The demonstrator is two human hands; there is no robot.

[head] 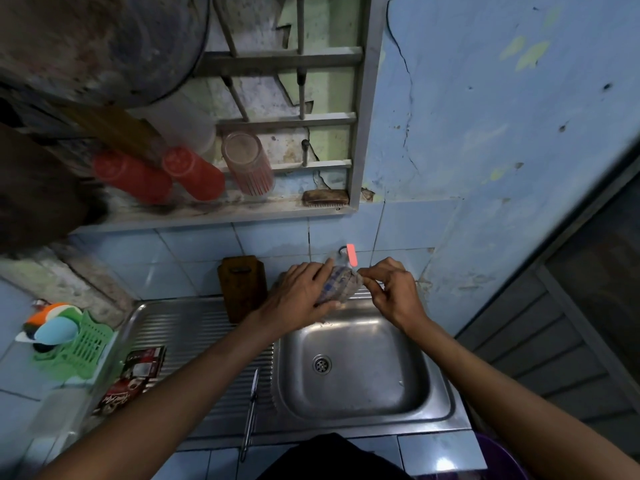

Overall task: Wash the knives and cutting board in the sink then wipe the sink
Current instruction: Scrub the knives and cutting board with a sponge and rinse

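Both hands at the tap over the sink: left hand grips the cloth, right hand pinches its edge; knife lies lengthwise on drainboard, nearer left arm.

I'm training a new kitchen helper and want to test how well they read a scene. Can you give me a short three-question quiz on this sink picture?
1. True or false: the cutting board lies flat in the sink basin.
2. Which hand covers the checked cloth from on top? A) left B) right
3. Fill in: the knife lies on the ribbed ___.

Key:
1. False; it stands against the tiled wall.
2. A; the left hand wraps it, while the right hand pinches its end.
3. Drainboard.
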